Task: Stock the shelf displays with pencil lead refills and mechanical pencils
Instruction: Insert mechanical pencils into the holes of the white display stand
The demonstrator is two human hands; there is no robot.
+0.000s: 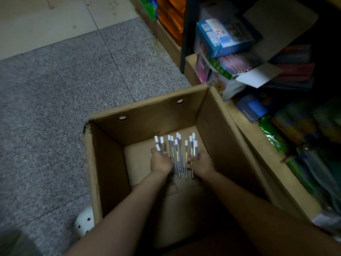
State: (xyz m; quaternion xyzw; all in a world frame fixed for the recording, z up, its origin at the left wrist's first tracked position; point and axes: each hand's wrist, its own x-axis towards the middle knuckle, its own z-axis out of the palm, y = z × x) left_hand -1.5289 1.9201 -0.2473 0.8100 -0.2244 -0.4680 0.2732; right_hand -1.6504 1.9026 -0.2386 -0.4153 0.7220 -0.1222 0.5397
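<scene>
Both arms go deep into the box [147, 124], and the two hands are scooping up a bunch of tubes [176, 154] from the bottom. These look like the lead refills: thin clear tubes with white caps, all pointing toward the far wall. The left hand [160, 161] curls around the left part of the bunch, the right hand [201, 162] curls around the right part, and a few loose tubes sit in the gap between them. Using both hands makes sense, since skinny smooth tubes like these would probably slide out of a one-handed grab, and squeezing from both sides keeps them lined up.

So the refills are all down inside the box, low between the hands, nowhere near a display. The box floor around them looks bare otherwise, though it's dim and hard to be sure.

The shelf [245, 126] runs along the right side, touching or just beside the box's right wall. It's packed: a blue carton [221, 36] on top of pinkish packs, a green bag [271, 135] nearer, and dark stuff too murky to name. No mechanical pencils can be picked out. The tall box walls are the main obstacle, as the handful has to go straight up before swinging right. A white shoe [84, 222] sits on the floor [55, 89], near left of the box.
</scene>
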